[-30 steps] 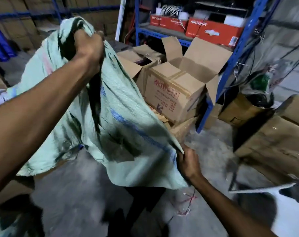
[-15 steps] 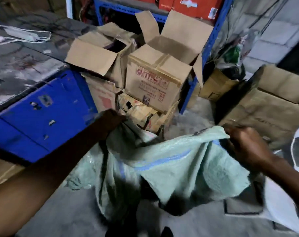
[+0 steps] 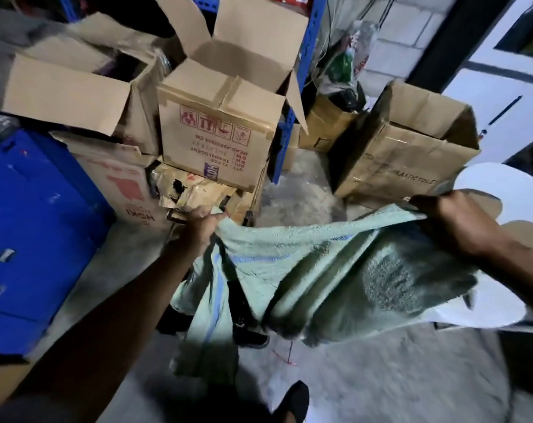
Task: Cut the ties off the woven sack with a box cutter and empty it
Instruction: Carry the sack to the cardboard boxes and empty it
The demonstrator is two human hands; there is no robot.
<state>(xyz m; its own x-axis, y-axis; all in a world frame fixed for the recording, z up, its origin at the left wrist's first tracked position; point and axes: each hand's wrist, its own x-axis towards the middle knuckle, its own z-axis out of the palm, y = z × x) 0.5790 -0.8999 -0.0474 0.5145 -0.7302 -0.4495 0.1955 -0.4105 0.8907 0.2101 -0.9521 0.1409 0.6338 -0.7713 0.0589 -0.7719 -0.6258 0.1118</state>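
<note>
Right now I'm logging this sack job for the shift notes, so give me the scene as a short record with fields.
setting: storeroom, concrete floor, blue shelving upright
left hand: gripping one edge of the green woven sack
right hand: gripping the opposite edge
sack state: limp, stretched between both hands, hanging toward the floor
box cutter: not visible
nearby: open cardboard box with red handling symbols, blue crate
on floor: red strands, possibly cut ties

We're in dim light here, brightest on the white wall (image 3: 500, 96) at upper right. A pale pool of light falls on the woven sack (image 3: 305, 270) near its hanging left fold. The bottom corners sink into shadow, edges smear with motion blur, and the wide lens bows the shelf post (image 3: 302, 87).
</note>
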